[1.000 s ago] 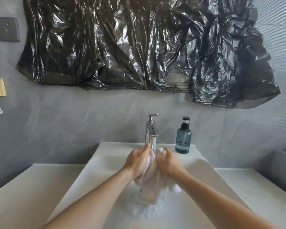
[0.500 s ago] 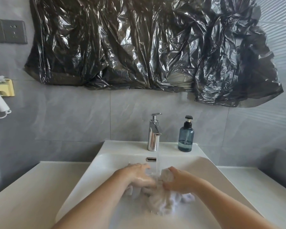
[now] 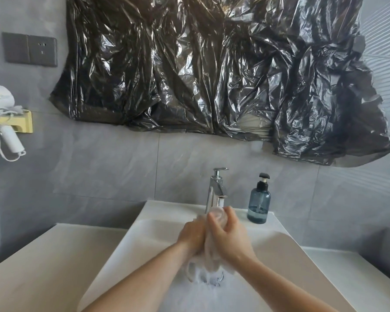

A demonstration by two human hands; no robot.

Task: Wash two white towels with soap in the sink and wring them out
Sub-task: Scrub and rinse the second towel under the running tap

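Black plastic sheet (image 3: 212,68): crinkled, fixed over the grey tiled wall above the basin; it covers most of what faces me.
Worktop (image 3: 32,266): pale, running off to both sides of the basin.
Sink (image 3: 286,251): white and rectangular, set into the worktop; foamy water lies in the bottom below my hands.
Towel (image 3: 203,271): a white towel, wet and bunched, held over the middle of the sink just in front of the tap; its lower end hangs down to the suds. I see only this one; the second is not visible.
Left hand (image 3: 190,236): my fingers are curled around the left side of the bunched towel.
Right hand (image 3: 229,235): wrapped around the towel's upper end, pressing it against my left.
Progress: I judge this towel soaped and mid-scrub or mid-squeeze; rinsing, a proper wringing and the other towel seem left to do.
Tap (image 3: 217,190): chrome, at the back edge; whether water runs, I cannot tell.
Soap bottle (image 3: 259,202): blue pump bottle, just right of the tap.
Hair dryer (image 3: 2,118): white, in a yellow wall holder at far left.
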